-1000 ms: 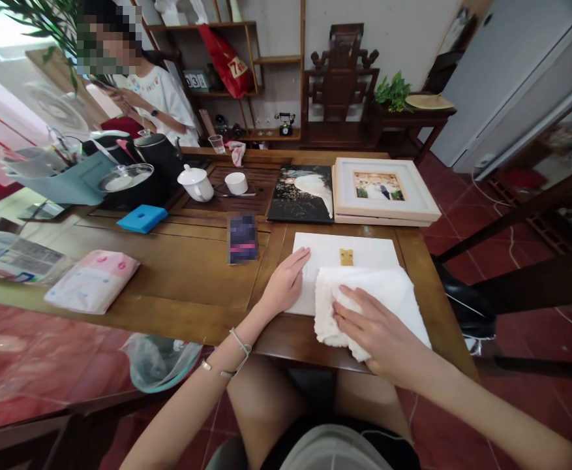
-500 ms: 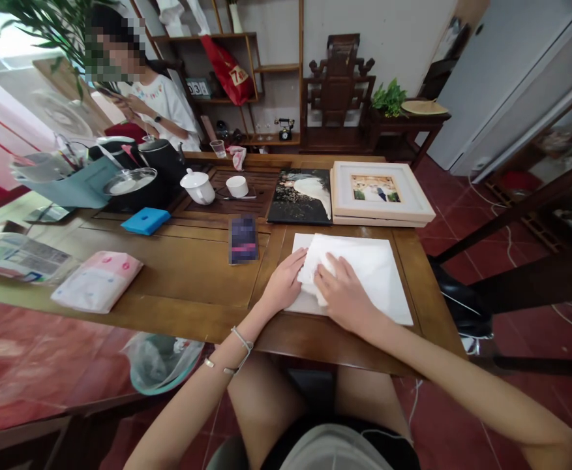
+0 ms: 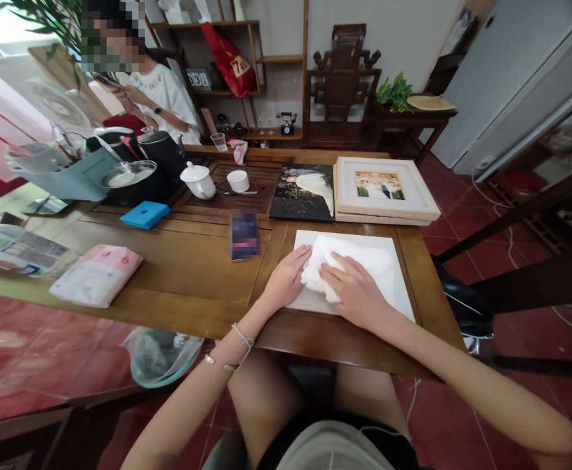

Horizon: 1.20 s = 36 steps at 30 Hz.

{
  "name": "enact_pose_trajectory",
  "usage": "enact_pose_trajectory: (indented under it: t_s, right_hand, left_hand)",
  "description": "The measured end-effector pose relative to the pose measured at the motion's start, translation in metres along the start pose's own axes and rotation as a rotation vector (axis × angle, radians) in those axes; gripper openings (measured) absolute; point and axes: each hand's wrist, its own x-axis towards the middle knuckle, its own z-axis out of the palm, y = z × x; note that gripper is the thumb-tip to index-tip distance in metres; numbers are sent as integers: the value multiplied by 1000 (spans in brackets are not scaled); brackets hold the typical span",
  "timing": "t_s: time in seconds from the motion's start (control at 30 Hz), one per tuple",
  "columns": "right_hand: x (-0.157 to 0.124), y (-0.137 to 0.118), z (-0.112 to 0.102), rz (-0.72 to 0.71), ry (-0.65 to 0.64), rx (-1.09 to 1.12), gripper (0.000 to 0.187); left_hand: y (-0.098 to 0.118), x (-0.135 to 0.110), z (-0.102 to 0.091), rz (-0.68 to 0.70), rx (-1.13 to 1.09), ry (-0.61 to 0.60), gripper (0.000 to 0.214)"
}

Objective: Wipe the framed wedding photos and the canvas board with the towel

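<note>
A white flat panel (image 3: pixel 399 297), seemingly the back of a picture frame, lies on the wooden table (image 3: pixel 188 274) in front of me. A white cloth (image 3: pixel 364 258) is spread over most of it. My right hand (image 3: pixel 354 290) presses flat on the cloth's left part, fingers together. My left hand (image 3: pixel 286 277) lies flat on the panel's left edge, fingers stretched out, touching the cloth.
Behind the panel lie a white framed photo (image 3: pixel 383 189) and a dark photo print (image 3: pixel 302 192). A phone (image 3: pixel 244 235), blue box (image 3: pixel 145 214), tissue pack (image 3: pixel 97 274), teapot (image 3: pixel 197 181), cup (image 3: pixel 238 181) and kettle (image 3: pixel 161 156) stand left. A person (image 3: pixel 153 98) sits beyond the table.
My right hand slid the cloth from the panel's near right corner up and left across it, covering the small gold hanger. The left hand has stayed put.
</note>
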Motion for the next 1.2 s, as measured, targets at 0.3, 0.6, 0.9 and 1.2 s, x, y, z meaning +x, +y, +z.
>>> enact_pose_trajectory:
  t_s: [0.3,0.6,0.9,1.2]
  right_hand:
    - [-24,-49,10,-132,-54,-82,61]
    - [-36,11,0,-29,48,130,79]
    - [44,67,-24,162,20,315,37]
    - [101,70,-28,105,-57,369,14]
  left_hand:
    - [-3,-1,-1,26,-27,10,46]
    - [1,0,-1,3,-29,16,45]
    - [0,0,1,0,14,34,51]
    - [-4,-1,4,5,8,44,49]
